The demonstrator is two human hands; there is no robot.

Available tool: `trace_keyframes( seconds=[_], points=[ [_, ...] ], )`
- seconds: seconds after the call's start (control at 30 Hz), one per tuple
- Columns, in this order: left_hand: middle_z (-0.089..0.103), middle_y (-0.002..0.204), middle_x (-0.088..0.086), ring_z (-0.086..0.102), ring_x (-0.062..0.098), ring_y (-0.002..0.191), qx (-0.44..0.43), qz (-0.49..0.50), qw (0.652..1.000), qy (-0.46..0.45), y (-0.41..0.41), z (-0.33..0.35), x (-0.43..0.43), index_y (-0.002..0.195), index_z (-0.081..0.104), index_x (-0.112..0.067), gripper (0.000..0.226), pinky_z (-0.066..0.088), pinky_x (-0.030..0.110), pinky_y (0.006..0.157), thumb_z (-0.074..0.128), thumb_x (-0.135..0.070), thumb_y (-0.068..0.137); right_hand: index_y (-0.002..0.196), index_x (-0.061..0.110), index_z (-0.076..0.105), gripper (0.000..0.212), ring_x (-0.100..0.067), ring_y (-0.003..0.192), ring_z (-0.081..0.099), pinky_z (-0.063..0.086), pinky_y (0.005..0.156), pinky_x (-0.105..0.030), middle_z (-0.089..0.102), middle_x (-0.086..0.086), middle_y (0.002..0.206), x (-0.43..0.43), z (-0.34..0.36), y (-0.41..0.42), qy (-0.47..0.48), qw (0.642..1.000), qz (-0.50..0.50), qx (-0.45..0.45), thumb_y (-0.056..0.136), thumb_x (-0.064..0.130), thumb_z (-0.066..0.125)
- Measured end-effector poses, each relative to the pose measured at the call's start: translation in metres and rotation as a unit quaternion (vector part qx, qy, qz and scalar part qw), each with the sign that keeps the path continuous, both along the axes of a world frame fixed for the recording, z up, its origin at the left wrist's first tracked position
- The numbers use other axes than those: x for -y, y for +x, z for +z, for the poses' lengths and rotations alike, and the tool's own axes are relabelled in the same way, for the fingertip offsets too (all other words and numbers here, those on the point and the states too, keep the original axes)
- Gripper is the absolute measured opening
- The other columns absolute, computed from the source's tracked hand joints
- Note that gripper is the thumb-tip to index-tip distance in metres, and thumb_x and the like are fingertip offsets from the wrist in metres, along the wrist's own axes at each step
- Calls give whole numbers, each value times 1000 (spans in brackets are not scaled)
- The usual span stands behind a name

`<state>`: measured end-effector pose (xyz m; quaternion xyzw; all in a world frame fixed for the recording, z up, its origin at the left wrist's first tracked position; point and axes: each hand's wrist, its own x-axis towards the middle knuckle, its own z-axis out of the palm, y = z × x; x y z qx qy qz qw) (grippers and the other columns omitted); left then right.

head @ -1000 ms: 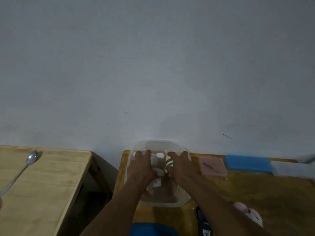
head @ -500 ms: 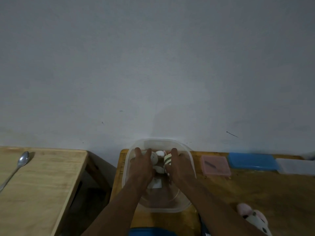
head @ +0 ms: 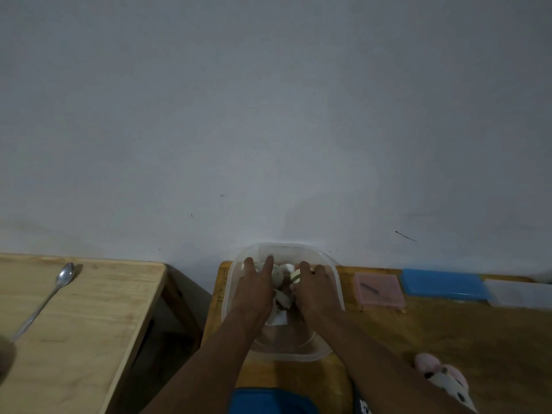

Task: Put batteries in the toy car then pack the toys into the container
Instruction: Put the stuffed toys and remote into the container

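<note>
Both hands are reaching into the container [head: 334, 282]. The left hand [head: 257, 291] is lying flat with fingers spread over a pale round toy [head: 277, 274]; the right hand [head: 316, 289] is curling over a green-striped toy [head: 295, 276] beside it. Whether either is truly gripping or only pressing, I cannot tell. More pale toys are crowding between the palms, too dim to name; the car is not making itself out among them.

The container is sitting on the counter [head: 448, 333], against the wall. Right of the container, a pink lid [head: 379, 289], then a blue lid [head: 445, 283], are lying flat. Near-right of the container, a plush toy [head: 442, 380] is waiting outside, so packing looks unfinished.

To do this well: be settling the toys low and snug, leaving space for the plush, without tipping the container.
</note>
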<state>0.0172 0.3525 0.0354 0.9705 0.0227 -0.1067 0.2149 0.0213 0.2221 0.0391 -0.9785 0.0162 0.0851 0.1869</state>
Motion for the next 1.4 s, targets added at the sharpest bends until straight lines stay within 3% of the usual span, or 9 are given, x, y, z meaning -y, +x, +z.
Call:
trace_keyframes(
  seconds=[0.13, 0.23, 0.3, 0.57, 0.83, 0.93, 1.13, 1.3, 1.4],
  points=[
    [29, 149, 14, 43, 33, 130, 46, -26, 998, 41, -14, 30, -1, 153, 21, -22, 66, 41, 37, 104, 48, -9, 94, 136, 16, 34, 50, -29, 118, 45, 44, 92, -37, 45, -13, 131, 7, 22, -14, -11, 998, 23, 54, 90, 16, 53],
    [41, 142, 10, 48, 30, 122, 104, -21, 992, 67, -27, 53, 0, 146, 33, -20, 55, 44, 36, 97, 51, -13, 94, 127, 20, 41, 36, -28, 113, 49, 46, 85, -37, 50, -9, 125, 20, 40, -29, -40, 994, 25, 104, 92, 20, 50],
    [43, 141, 10, 46, 28, 122, 136, -19, 989, 56, -39, 68, 5, 142, 38, -18, 48, 46, 35, 95, 51, -16, 95, 123, 21, 43, 28, -26, 111, 48, 46, 85, -37, 51, -7, 122, 32, 50, -39, -36, 992, 15, 124, 96, 26, 47],
    [46, 136, 9, 47, 28, 120, 188, -85, 976, 61, -82, 97, 56, 136, 43, -17, 47, 47, 38, 93, 53, -33, 93, 118, 22, 50, 28, -23, 105, 52, 44, 89, -35, 56, -4, 118, 90, 70, -95, -27, 984, -4, 175, 96, 38, 43],
    [47, 134, 11, 50, 34, 116, 135, -148, 976, 86, -119, 78, 130, 135, 44, -17, 49, 47, 43, 90, 51, -36, 91, 120, 24, 51, 29, -25, 103, 53, 46, 83, -36, 58, -6, 117, 161, 54, -144, -40, 989, -32, 136, 94, 34, 42],
    [41, 140, 11, 47, 34, 123, 98, -142, 982, 72, -129, 73, 154, 139, 40, -19, 49, 47, 45, 91, 51, -32, 93, 120, 23, 50, 28, -22, 102, 55, 46, 86, -34, 58, -4, 118, 187, 45, -154, -38, 994, -34, 101, 95, 34, 42],
    [40, 141, 10, 45, 31, 125, 52, -121, 990, 59, -145, 46, 183, 139, 40, -22, 47, 45, 40, 95, 52, -34, 94, 135, 30, 42, 45, -28, 122, 46, 45, 97, -40, 46, -7, 137, 220, 27, -160, -24, 999, -19, 20, 91, 41, 49],
    [35, 143, 13, 42, 34, 127, -13, -95, 990, 99, -158, 23, 191, 142, 34, -24, 58, 47, 44, 98, 61, -29, 91, 133, 34, 41, 48, -30, 120, 43, 41, 98, -42, 42, -7, 137, 230, 9, -173, -29, 999, 28, -29, 88, 46, 50],
    [30, 144, 14, 39, 34, 128, -35, -70, 993, 90, -166, 16, 194, 143, 32, -23, 55, 47, 44, 98, 54, -31, 94, 135, 35, 39, 51, -28, 125, 40, 38, 100, -41, 37, -6, 142, 235, 1, -177, -19, 998, 37, -52, 87, 43, 54]
  ],
)
